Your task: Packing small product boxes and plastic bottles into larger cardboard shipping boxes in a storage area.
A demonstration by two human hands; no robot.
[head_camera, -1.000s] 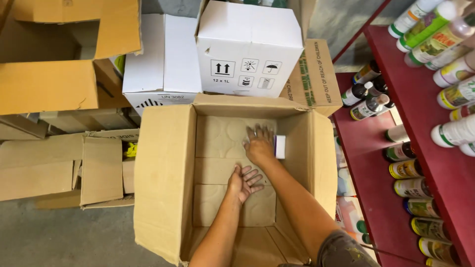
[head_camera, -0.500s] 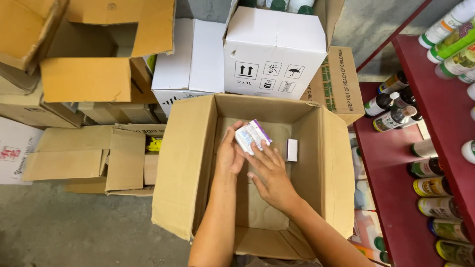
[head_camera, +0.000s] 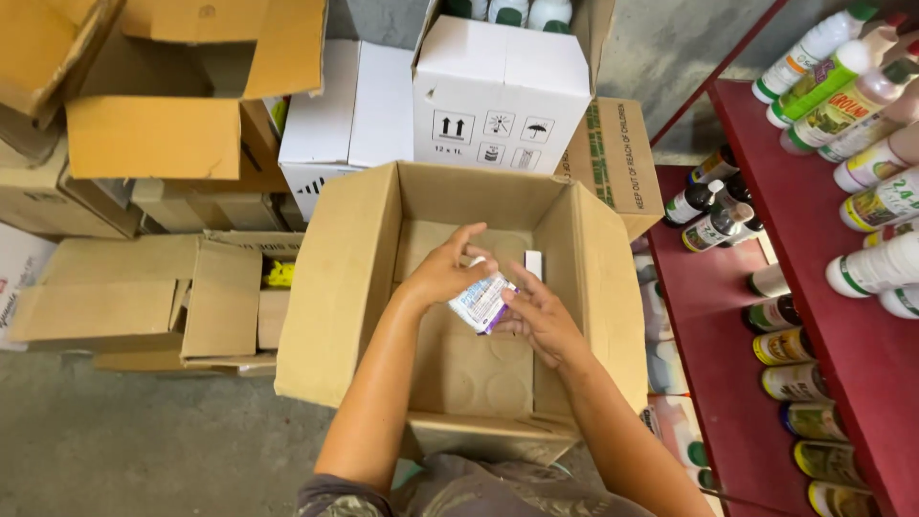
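Packet: a small white packet [head_camera: 481,303] with a purple edge is held above the inside of the open cardboard box [head_camera: 330,287], between both hands.
Left hand: the left hand [head_camera: 442,273] is closed on the packet's upper left side, fingers curled over its top.
Right hand: the right hand [head_camera: 539,316] is pressed against the packet's lower right side, fingers spread along it.
Box floor: bare cardboard with faint round marks is seen below the hands; a small white carton [head_camera: 533,263] is stood against the far right inner wall.
Behind the box: a white box [head_camera: 501,91] with handling symbols is set just beyond, bottle caps showing at its top.
Left: flattened and open brown cartons [head_camera: 144,297] are piled on the floor.
Right: red shelves [head_camera: 766,144] are lined with bottles [head_camera: 704,206].
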